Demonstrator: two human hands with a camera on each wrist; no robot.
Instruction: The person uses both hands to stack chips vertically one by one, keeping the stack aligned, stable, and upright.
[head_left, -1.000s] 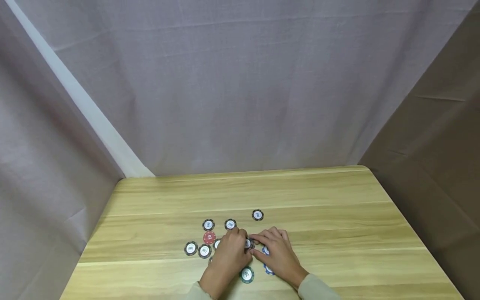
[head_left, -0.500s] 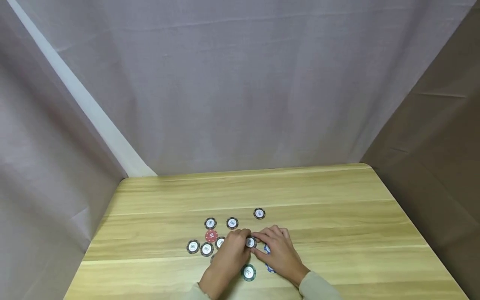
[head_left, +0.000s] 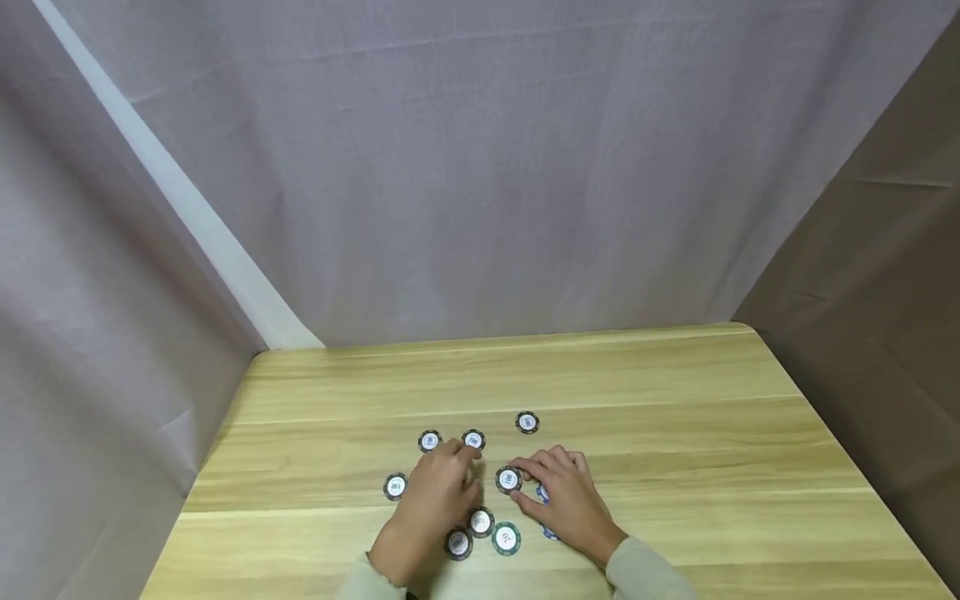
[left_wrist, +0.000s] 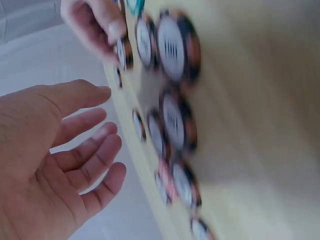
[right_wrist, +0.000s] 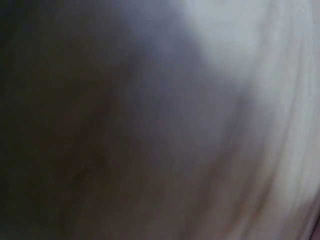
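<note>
Poker chips lie scattered on a wooden table (head_left: 675, 400). My right hand (head_left: 525, 483) pinches the edge of a black chip (head_left: 508, 479) between thumb and forefinger; blue chips (head_left: 543, 493) peek out from under its palm. My left hand (head_left: 453, 462) hovers with relaxed, spread fingers over the chips to the left, its fingertips near two black chips (head_left: 430, 441) (head_left: 473, 439). In the left wrist view the left hand (left_wrist: 95, 135) shows a bare palm above blurred chips (left_wrist: 172, 122). The right wrist view is a dark blur.
One more black chip (head_left: 527, 422) lies further back and one (head_left: 395, 486) to the left. Two black chips (head_left: 480, 522) (head_left: 458, 543) and a green chip (head_left: 506, 537) lie between my wrists. Grey cloth (head_left: 480, 167) hangs behind and beside the table.
My left hand has let go at the middle chip and moved left and back, uncovering two black chips near my wrists. It now covers the red chip. The right hand stays at the black chip.
</note>
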